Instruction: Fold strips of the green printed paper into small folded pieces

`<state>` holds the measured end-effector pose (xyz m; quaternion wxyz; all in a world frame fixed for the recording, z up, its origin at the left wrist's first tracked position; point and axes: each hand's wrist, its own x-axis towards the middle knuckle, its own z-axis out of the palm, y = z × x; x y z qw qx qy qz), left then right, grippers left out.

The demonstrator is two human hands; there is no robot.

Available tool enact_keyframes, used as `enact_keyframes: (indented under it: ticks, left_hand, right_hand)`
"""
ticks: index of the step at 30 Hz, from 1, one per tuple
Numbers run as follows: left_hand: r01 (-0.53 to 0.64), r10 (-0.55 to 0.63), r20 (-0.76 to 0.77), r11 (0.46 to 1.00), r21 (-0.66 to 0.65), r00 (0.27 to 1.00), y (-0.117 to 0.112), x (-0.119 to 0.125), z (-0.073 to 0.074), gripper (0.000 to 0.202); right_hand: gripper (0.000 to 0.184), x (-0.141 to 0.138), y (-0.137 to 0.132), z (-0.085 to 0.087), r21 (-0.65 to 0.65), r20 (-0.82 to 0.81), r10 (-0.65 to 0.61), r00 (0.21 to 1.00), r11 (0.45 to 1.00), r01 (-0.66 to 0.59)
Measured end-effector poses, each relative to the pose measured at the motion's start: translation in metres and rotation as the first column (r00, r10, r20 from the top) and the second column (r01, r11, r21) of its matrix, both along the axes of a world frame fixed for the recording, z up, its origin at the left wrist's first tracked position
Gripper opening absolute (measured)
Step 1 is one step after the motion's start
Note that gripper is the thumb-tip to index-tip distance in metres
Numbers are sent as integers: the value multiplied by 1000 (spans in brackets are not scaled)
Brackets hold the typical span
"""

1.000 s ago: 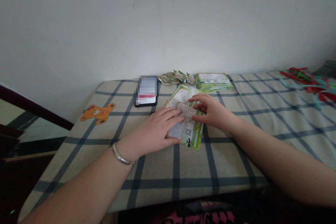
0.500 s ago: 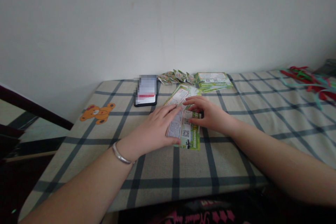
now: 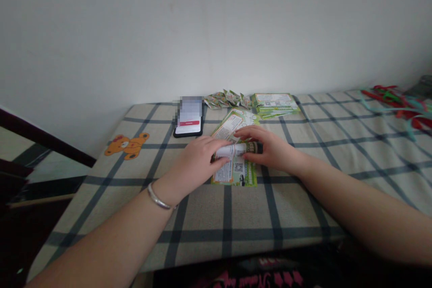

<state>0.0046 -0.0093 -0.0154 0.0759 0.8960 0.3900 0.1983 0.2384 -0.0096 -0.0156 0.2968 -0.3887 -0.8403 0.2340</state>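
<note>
Green-and-white printed sheet (image 3: 238,174) lies on the checked cloth (image 3: 199,221) directly before you, its far part bent up, your left hand (image 3: 194,158) and right hand (image 3: 275,149) each pinching one end between thumb and fingers, apparently to steady the bend evenly, with similar sheets (image 3: 231,122) just beyond.

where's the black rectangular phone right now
In the head view, the black rectangular phone lies left of centre on the checked cloth, beyond the left hand, left of the crinkled green packets.

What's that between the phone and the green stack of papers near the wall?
In the head view, a cluster of small, pointy folded pieces lies between the phone and the green stack of papers.
</note>
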Motion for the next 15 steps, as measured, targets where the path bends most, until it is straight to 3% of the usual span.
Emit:
enact_keyframes:
  ticks: [8, 15]
  left_hand:
    - [-141, 141, 111, 990, -3, 984, -2, -3, 5, 29]
    - [-163, 144, 223, 984, 67, 964, -3, -3, 8, 29]
  right_hand:
    - [41, 6, 4, 0, -9, 6, -258, 966, 966, 258]
    - [45, 7, 4, 2, -100, -121, -275, 954, 959, 264]
